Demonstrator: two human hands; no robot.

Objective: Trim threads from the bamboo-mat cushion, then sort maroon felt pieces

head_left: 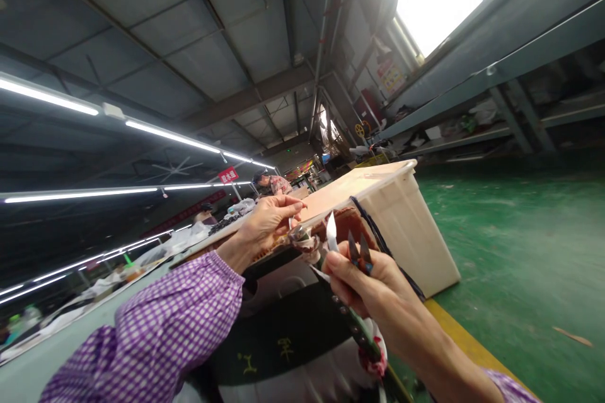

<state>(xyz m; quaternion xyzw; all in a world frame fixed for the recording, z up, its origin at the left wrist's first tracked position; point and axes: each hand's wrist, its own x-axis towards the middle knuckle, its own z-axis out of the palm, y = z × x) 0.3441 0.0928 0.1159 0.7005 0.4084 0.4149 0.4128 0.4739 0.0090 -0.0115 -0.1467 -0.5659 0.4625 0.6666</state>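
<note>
My left hand point(269, 220) is raised at the near edge of the pale board, its thumb and fingertips pinched together. A tiny dark bit shows at the fingertips, too small to name. My right hand point(363, 283) is closed around a pair of thread snips point(359, 253), whose two pointed blades stick up past the fingers, apart from each other. A white strip point(331, 233) stands up at the thumb of the same hand. Between my hands, a frame end wrapped in cloth rags point(309, 245) sits just below the board's edge.
A large cream plastic bin point(411, 233) stands ahead with a pale board point(350, 186) at its top. A dark cord point(373, 227) hangs over its side. A long workbench point(127, 302) with piled material runs left. Another person point(276, 184) is farther back. Green floor point(520, 252) lies right.
</note>
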